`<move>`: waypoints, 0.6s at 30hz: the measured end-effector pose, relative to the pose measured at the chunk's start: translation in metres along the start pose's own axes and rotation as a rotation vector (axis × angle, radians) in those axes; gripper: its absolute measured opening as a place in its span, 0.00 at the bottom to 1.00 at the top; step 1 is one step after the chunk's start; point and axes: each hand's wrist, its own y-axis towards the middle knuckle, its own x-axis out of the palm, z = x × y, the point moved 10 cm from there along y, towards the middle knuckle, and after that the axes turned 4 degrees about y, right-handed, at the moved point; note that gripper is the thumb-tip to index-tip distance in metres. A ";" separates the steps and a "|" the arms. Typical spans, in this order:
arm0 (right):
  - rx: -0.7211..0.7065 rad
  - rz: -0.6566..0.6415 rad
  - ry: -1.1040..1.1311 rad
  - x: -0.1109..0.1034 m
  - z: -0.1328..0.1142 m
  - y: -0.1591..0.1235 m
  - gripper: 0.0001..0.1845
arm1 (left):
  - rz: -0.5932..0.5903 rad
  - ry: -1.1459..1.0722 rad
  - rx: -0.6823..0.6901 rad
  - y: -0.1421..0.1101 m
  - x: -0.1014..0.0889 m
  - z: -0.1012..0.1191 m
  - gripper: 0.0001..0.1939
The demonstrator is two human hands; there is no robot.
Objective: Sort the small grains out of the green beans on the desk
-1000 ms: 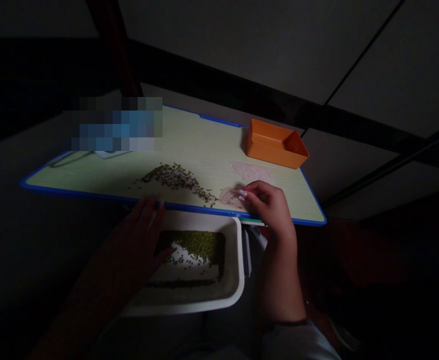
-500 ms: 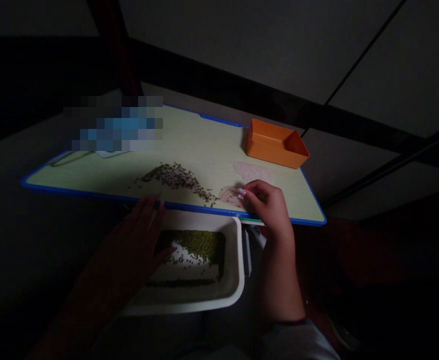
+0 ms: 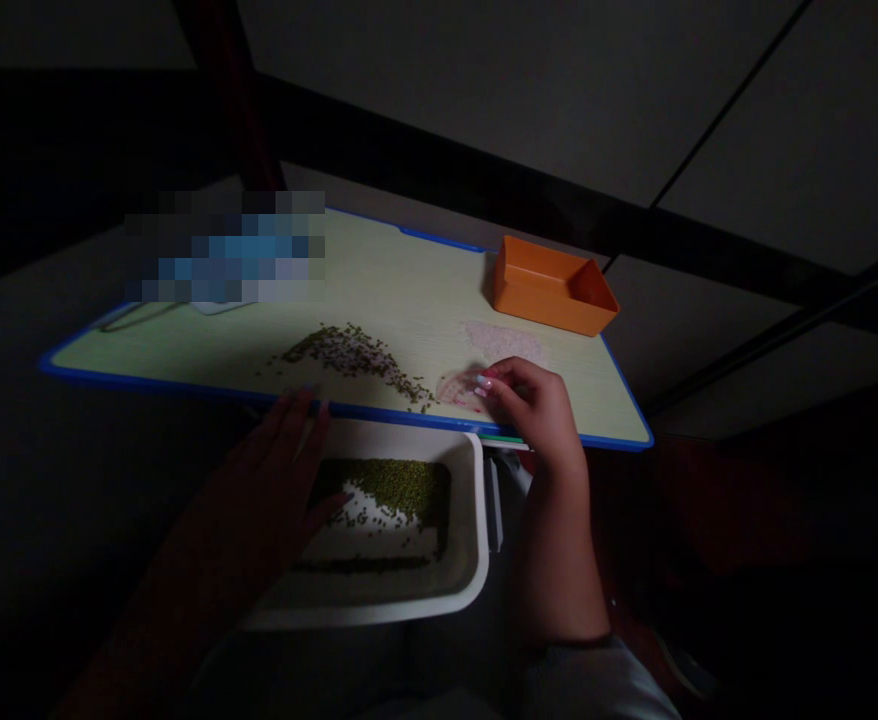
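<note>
My right hand [image 3: 533,395] is closed in a pinch low over the tabletop's near right part. Between its fingertips a bit of red shows, too small to name. Beside the fingertips lies a pale round patch with red marks [image 3: 456,392], and behind it a patch of whitish grains [image 3: 505,343]. My left hand [image 3: 274,480], dim in shadow, has its fingers stretched toward the table's near edge and its thumb over a white basin [image 3: 476,540]. Green beans [image 3: 409,485] cover part of the basin's floor. A pile of green beans mixed with whitish grains [image 3: 345,350] sits mid-table.
An orange open box [image 3: 548,310] stands at the far right of the pale, blue-edged table [image 3: 401,280]. A blurred-out bluish item [image 3: 244,260] is at the table's far left. Cabinet panels [image 3: 484,90] rise behind. The surroundings are dark.
My right hand's fingertips have shifted very slightly while staying pinched in the same place. My left hand, the basin, the piles and the box look unmoved.
</note>
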 end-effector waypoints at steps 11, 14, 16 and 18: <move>0.005 -0.049 0.041 0.002 0.005 -0.004 0.07 | -0.052 -0.007 -0.027 0.001 0.002 -0.001 0.44; -0.002 -0.059 0.027 0.005 0.002 -0.003 0.07 | -0.063 -0.005 -0.019 0.001 0.002 0.000 0.43; -0.005 -0.054 0.018 0.006 0.001 -0.002 0.06 | -0.046 -0.007 -0.013 0.001 0.001 0.001 0.43; -0.003 -0.046 0.008 0.007 0.000 -0.002 0.06 | -0.028 -0.010 -0.003 0.000 0.002 0.001 0.44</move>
